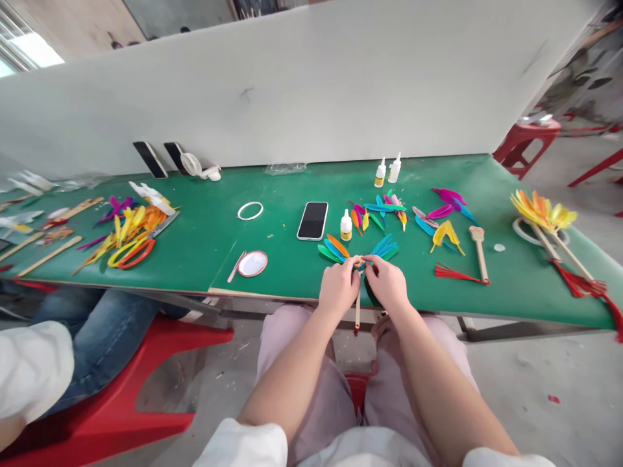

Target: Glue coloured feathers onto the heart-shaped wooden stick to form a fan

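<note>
At the table's front edge, my left hand (pixel 339 284) and my right hand (pixel 388 282) meet with fingers pinched on a feather fan. Its wooden handle (pixel 357 310) points down past the edge, with a bit of red at its end. Orange, blue and green feathers (pixel 335 248) fan out beyond my left fingers, and blue and green feathers (pixel 384 248) beyond my right. The fan's middle is mostly hidden by my fingertips. Just behind stands a white glue bottle (pixel 346 227). Loose feathers (pixel 384 209) of several colours lie to its right.
A phone (pixel 312 221), a white ring (pixel 250 211) and a small round dish (pixel 252 264) lie left. At right are a wooden stick with red tassel (pixel 479 253) and yellow feather fans (pixel 545 213). Scissors (pixel 131 253) lie far left. A seated person's leg (pixel 107 337) is beside me.
</note>
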A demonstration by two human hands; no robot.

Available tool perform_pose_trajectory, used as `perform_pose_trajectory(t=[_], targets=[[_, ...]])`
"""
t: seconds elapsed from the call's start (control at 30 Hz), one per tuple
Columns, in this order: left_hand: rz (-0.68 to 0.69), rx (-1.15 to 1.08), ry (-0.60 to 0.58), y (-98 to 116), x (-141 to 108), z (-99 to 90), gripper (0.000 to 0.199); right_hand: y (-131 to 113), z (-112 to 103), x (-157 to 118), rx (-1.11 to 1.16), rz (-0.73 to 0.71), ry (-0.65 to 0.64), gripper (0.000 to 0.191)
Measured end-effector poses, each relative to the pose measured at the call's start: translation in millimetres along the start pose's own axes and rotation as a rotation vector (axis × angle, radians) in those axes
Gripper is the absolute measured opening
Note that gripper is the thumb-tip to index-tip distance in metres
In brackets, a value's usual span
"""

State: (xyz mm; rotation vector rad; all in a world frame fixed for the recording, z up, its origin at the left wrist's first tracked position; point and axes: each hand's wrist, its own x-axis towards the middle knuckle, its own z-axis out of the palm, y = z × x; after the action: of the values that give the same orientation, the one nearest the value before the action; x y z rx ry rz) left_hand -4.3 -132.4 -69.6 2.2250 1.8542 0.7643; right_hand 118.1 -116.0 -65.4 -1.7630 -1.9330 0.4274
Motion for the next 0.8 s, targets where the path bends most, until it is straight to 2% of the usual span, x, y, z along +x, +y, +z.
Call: perform_pose_trajectory(t=[0.1, 0.27, 0.43, 0.6, 0.8], targets=[[-0.092, -0.203, 0.073, -3.8, -2.3, 1.9, 0.018, 0.9, -0.5, -2.0, 0.017, 0.023, 0.038, 0.031], [-0.250, -0.480, 0.188, -7.8, -3.1, 1.1, 0.023, 1.2, 0.9, -6.1, 0.003, -0.014, 0.032, 0.032], [-0.306, -0.533, 0.242, -5.5, -2.0, -3.1, 0.021, 1.2, 2.5, -7.6, -0.040, -0.054, 0.026, 0.031], [-0.276, -0.592, 0.294, -5.0, -2.2, -1.4, 0.011, -0.1, 1.5, -8.1, -0.072, -0.072, 0.010, 0.030], [-0.249, -0.487, 0.263, -8.6, -2.6, 3.2, 0.020, -1.5, 1.3, -8.5, -0.118, -0.090, 0.004, 0.030]])
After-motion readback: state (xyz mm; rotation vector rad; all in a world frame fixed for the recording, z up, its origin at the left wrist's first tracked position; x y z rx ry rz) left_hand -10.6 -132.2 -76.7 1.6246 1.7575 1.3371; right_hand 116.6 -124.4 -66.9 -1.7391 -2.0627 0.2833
